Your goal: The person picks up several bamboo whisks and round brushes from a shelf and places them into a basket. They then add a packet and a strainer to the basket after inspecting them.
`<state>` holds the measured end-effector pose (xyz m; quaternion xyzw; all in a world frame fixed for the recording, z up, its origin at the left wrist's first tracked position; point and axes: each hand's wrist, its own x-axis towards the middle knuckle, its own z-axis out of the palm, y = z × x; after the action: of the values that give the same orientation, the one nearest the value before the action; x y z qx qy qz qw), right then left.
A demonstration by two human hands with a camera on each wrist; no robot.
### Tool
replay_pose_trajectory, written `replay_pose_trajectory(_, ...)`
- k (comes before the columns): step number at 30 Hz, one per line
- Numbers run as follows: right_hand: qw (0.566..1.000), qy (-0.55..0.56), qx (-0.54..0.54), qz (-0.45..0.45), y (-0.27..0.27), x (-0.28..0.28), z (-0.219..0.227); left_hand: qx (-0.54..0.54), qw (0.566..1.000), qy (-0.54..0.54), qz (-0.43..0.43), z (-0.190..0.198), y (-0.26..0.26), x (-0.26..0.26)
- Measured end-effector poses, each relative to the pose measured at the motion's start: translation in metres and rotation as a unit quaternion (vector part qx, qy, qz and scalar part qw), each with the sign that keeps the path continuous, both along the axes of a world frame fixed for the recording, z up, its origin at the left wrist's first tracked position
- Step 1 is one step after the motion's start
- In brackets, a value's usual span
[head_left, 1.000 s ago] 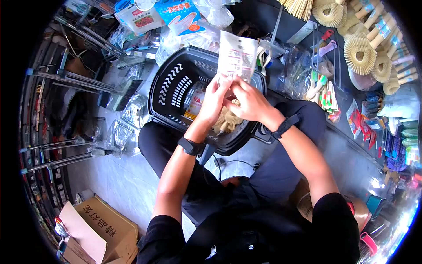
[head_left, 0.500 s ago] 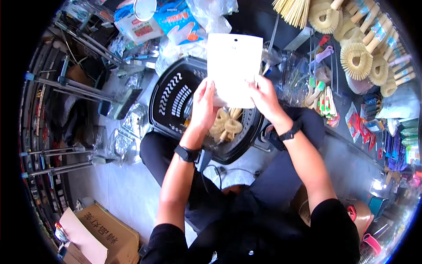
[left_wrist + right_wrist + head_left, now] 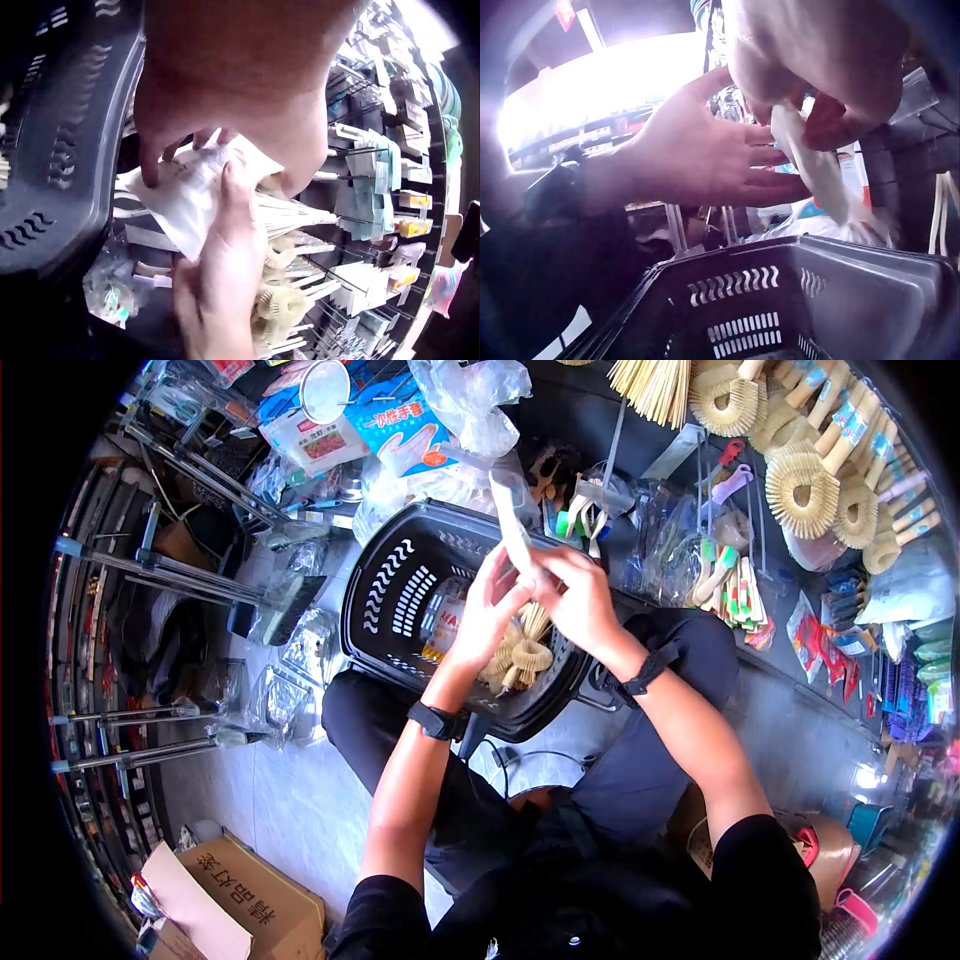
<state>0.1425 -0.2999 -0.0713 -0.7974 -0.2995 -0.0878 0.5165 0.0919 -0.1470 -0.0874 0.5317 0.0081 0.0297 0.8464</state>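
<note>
A flat white packet (image 3: 514, 525) stands nearly edge-on between both hands above a black basket (image 3: 385, 535). My right hand (image 3: 580, 595) pinches it from the right, thumb on one face. From the other side my left hand (image 3: 485, 610) holds it, its long fingers (image 3: 769, 176) reaching straight to the packet, thumb near its lower edge. In the left wrist view the packet (image 3: 191, 191) shows its pale face, with the right thumb (image 3: 237, 187) lying on it. Inside the basket are round-headed fibre brushes (image 3: 525, 658) and a package with red print (image 3: 446, 622).
Bagged goods, including a blue glove packet (image 3: 400, 430), lie beyond the basket. More wooden-handled brushes (image 3: 805, 490) hang or lie at the upper right. Metal rods (image 3: 190, 585) stick out on the left; a cardboard box (image 3: 245, 890) stands at the lower left.
The packet first shows a printed face, then a broad blank white face, and now is turned nearly edge-on. My hands have come closer together again around its lower end.
</note>
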Motion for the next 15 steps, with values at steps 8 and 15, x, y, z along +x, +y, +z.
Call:
replay_pose_trajectory(8,0.977,-0.187,-0.087,-0.052,0.004,-0.009,0.019,-0.098,0.985,0.089,0.114,0.005,0.024,0.002)
replay_pose_trajectory(15,0.968,0.206,0.111,0.086,-0.008,0.015,-0.007,-0.057,0.993,0.078,0.064,0.007,0.03,-0.003)
